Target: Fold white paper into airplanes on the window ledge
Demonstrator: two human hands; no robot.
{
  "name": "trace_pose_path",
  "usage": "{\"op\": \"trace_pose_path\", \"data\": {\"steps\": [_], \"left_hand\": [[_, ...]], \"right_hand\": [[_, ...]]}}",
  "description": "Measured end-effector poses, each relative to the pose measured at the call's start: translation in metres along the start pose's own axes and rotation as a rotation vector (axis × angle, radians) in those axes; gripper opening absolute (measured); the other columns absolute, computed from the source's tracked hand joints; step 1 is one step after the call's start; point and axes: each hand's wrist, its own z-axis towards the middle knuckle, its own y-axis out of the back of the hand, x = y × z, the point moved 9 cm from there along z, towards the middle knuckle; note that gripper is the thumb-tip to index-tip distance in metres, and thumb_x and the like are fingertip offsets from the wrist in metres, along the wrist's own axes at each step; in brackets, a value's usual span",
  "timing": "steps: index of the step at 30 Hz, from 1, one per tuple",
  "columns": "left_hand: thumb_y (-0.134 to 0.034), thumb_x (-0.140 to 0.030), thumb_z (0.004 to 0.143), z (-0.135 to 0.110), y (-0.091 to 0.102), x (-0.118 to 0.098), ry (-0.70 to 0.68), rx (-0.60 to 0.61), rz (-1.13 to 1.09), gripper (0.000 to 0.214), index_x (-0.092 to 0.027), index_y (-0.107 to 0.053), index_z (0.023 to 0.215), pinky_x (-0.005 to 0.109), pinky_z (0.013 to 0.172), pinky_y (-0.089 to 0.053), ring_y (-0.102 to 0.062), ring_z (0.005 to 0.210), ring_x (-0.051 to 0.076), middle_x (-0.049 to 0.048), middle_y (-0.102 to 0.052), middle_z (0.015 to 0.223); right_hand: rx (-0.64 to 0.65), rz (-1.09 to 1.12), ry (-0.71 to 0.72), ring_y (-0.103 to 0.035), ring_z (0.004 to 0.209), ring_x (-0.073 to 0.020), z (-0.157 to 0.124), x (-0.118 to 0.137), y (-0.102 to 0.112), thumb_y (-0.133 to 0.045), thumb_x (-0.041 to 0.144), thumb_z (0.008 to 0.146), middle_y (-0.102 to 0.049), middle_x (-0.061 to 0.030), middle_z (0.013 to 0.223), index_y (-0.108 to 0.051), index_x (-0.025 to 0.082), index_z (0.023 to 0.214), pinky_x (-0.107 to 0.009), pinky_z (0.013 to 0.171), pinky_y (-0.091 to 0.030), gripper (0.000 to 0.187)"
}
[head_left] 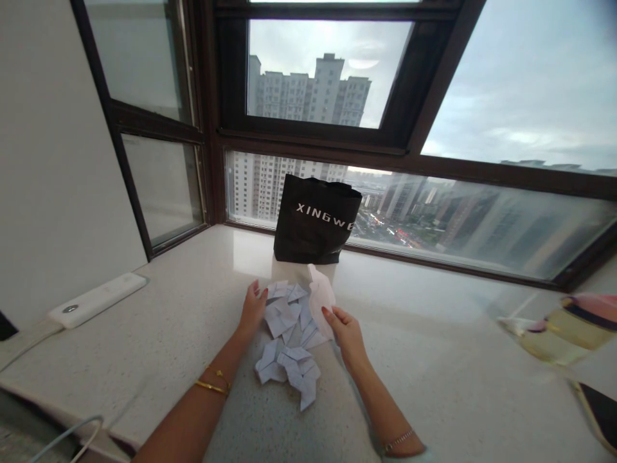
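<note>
A pile of folded white paper pieces (284,318) lies on the pale stone sill. My left hand (252,307) is at the pile's left edge, its thumb and fingers apart, with nothing visible in it. Between the thumb and fingers of my right hand (344,329) is a white paper piece (320,296) with a wavy edge, held upright along the pile's right side. Closer to me, a smaller cluster of folded paper pieces (292,368) rests on the sill between my forearms.
Behind the pile, a black bag (315,222) with white letters stands against the window. A white power strip (99,299) with a cable lies at the left. On the right are a blurred yellowish and pink container (569,328) and a phone (600,411).
</note>
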Motion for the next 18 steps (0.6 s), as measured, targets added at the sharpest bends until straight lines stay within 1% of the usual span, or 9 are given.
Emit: {"op": "trace_pose_path", "data": {"steps": [2,3,5,7,8,10,13,16,18], "left_hand": [[-0.059,-0.027,0.069,-0.002,0.005,-0.014,-0.096,-0.057,0.029,0.049,-0.015,-0.045,0.114,0.037,0.096,-0.03,-0.038,0.117,0.023,0.0142,-0.042,0.127],[-0.057,-0.027,0.071,-0.005,0.001,-0.023,-0.156,-0.025,0.038,0.047,-0.016,-0.045,0.114,0.036,0.097,-0.029,-0.038,0.117,0.022,0.0127,-0.043,0.127],[-0.052,-0.031,0.074,-0.018,-0.022,-0.038,-0.251,0.17,0.039,0.037,-0.016,-0.05,0.109,0.035,0.094,-0.033,-0.046,0.109,0.02,0.0102,-0.052,0.117],[-0.047,-0.032,0.077,-0.036,-0.051,-0.042,-0.254,0.42,0.014,0.032,-0.016,-0.055,0.103,0.032,0.085,-0.04,-0.054,0.096,0.019,0.0084,-0.06,0.103],[-0.046,-0.031,0.077,-0.045,-0.061,-0.041,-0.234,0.505,0.001,0.031,-0.015,-0.056,0.102,0.031,0.08,-0.043,-0.057,0.089,0.018,0.0076,-0.063,0.097],[-0.046,-0.028,0.075,-0.056,-0.072,-0.038,-0.203,0.577,-0.017,0.031,-0.015,-0.056,0.101,0.028,0.072,-0.045,-0.058,0.08,0.017,0.0058,-0.064,0.088],[-0.045,-0.023,0.073,-0.056,-0.07,-0.036,-0.199,0.534,-0.017,0.028,-0.017,-0.058,0.097,0.025,0.066,-0.045,-0.057,0.069,0.015,0.0031,-0.065,0.078],[-0.045,-0.027,0.074,-0.043,-0.053,-0.035,-0.205,0.4,0.067,0.026,-0.018,-0.06,0.094,0.025,0.063,-0.044,-0.056,0.061,0.015,0.0015,-0.063,0.069],[-0.047,-0.029,0.074,-0.036,-0.046,-0.037,-0.24,0.363,0.148,0.025,-0.019,-0.061,0.093,0.026,0.067,-0.044,-0.057,0.065,0.017,0.0022,-0.064,0.071]], "right_hand": [[0.023,0.14,-0.018,-0.056,0.059,-0.0154,-0.003,0.002,-0.005,-0.064,0.046,0.06,-0.065,-0.0018,0.065,-0.065,0.013,0.079,-0.025,0.057,-0.043,0.038],[0.05,0.188,-0.029,-0.057,0.06,-0.0162,-0.005,0.002,-0.009,-0.065,0.045,0.061,-0.065,-0.0023,0.067,-0.065,0.014,0.08,-0.027,0.059,-0.044,0.037],[0.114,0.234,-0.056,-0.059,0.061,-0.0175,-0.01,0.003,-0.021,-0.065,0.046,0.06,-0.066,-0.0027,0.068,-0.065,0.015,0.082,-0.029,0.061,-0.045,0.037],[0.191,0.214,-0.08,-0.059,0.061,-0.0181,-0.015,0.001,-0.033,-0.065,0.047,0.059,-0.066,-0.0025,0.067,-0.064,0.015,0.082,-0.03,0.061,-0.046,0.039],[0.232,0.184,-0.086,-0.059,0.06,-0.018,-0.017,0.0,-0.039,-0.066,0.047,0.058,-0.066,-0.002,0.066,-0.065,0.015,0.082,-0.03,0.061,-0.046,0.04],[0.3,0.107,-0.076,-0.058,0.058,-0.0167,-0.018,-0.003,-0.049,-0.065,0.048,0.059,-0.065,-0.001,0.064,-0.065,0.015,0.081,-0.028,0.058,-0.045,0.04],[0.334,-0.059,0.022,-0.055,0.058,-0.0139,-0.015,0.0,-0.049,-0.061,0.049,0.062,-0.065,-0.0018,0.071,-0.066,0.016,0.078,-0.025,0.055,-0.043,0.037],[0.277,-0.274,0.179,-0.054,0.066,-0.0136,-0.009,0.018,-0.034,-0.059,0.047,0.066,-0.062,-0.0037,0.082,-0.067,0.018,0.074,-0.024,0.056,-0.042,0.031],[0.24,-0.397,0.273,-0.054,0.07,-0.0144,-0.008,0.033,-0.024,-0.056,0.045,0.069,-0.06,-0.0051,0.087,-0.068,0.019,0.073,-0.024,0.057,-0.042,0.029]]}}
